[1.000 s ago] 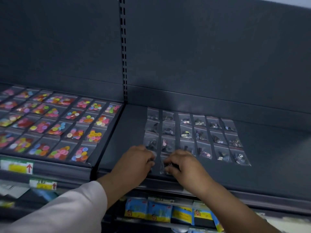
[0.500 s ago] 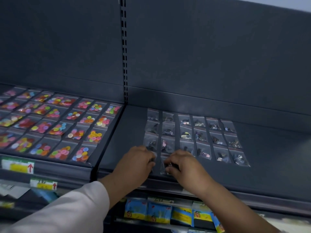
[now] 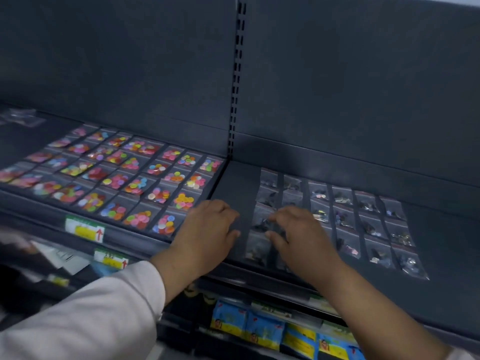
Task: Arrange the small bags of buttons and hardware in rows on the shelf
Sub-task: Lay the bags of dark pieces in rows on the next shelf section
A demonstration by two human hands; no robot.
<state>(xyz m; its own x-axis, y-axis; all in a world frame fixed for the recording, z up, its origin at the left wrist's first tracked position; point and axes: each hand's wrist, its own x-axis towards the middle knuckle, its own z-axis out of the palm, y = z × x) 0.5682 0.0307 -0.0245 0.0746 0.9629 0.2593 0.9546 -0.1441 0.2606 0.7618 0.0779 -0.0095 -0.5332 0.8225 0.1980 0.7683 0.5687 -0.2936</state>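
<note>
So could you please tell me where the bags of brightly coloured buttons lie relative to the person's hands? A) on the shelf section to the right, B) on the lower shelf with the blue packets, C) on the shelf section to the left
C: the coloured button bags fill the left shelf section, left of both hands, left hand and right hand.

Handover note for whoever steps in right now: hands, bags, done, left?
Left hand: open, flat on bare shelf, holding nothing.
Right hand: fingers spread over the front-left hardware bags; grip unclear.
Button bags: in rows on the left shelf section, done.
Hardware bags: grid on the right section; the right columns look tidy.
Left: straighten the two left columns at the front edge.
</note>
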